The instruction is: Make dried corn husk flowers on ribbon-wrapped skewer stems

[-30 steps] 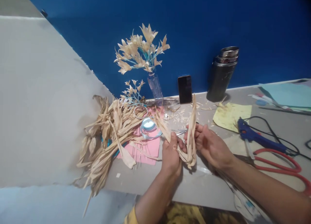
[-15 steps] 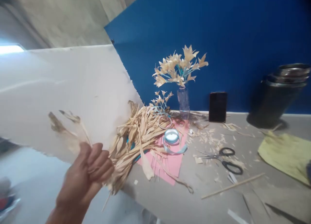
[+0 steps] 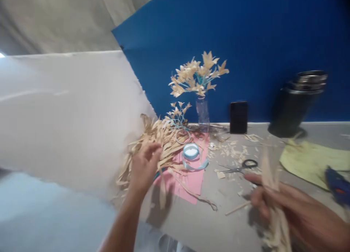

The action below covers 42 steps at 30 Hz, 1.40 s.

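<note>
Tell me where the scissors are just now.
In the head view the scissors lie on the table, right of the pink paper, just beyond the right hand that grips a husk strip.

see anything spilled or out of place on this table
Yes. Small husk scraps lie scattered over the table around the scissors, like cutting waste. The dried husk pile sprawls over the pink paper, where the left hand reaches. The right hand grips a husk strip.

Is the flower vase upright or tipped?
Upright: the clear vase stands on its base by the blue wall, husk flowers rising from its top.
</note>
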{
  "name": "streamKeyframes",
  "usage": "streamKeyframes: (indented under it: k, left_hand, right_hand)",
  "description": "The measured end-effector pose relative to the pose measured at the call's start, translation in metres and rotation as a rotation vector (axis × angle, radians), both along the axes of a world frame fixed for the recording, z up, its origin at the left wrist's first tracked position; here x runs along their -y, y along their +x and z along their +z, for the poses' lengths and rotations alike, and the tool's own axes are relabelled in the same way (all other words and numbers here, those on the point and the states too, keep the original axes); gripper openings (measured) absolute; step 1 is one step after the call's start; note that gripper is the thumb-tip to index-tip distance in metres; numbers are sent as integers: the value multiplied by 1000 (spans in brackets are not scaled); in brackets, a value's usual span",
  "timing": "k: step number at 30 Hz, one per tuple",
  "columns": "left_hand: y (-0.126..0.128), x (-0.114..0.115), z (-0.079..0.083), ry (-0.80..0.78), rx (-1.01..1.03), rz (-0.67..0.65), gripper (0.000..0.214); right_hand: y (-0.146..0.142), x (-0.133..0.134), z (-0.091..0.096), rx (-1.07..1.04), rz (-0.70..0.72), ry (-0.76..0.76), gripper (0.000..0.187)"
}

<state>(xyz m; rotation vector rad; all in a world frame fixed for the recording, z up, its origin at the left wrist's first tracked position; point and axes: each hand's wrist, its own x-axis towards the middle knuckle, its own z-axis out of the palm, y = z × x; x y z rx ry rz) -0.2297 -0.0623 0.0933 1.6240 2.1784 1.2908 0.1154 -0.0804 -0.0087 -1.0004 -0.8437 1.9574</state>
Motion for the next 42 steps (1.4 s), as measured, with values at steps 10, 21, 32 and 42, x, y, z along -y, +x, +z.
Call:
streamKeyframes:
  k: [10, 21, 32, 42]
  left_hand:
    - [162, 2, -67, -406, 1090, -647, 33]
    - [75, 26, -33, 127, 981, -104, 32]
    - [124, -8, -41, 84, 482, -305, 26]
    - [200, -23, -70, -48, 789, -402, 27]
  right_hand:
    - [-27, -1, 20, -37, 202, 113, 65]
    - [-81, -41, 47, 161, 101, 178, 41]
    - [-83, -35, 46, 395, 49, 590, 30]
    - [-48, -40, 18, 749, -346, 734, 32]
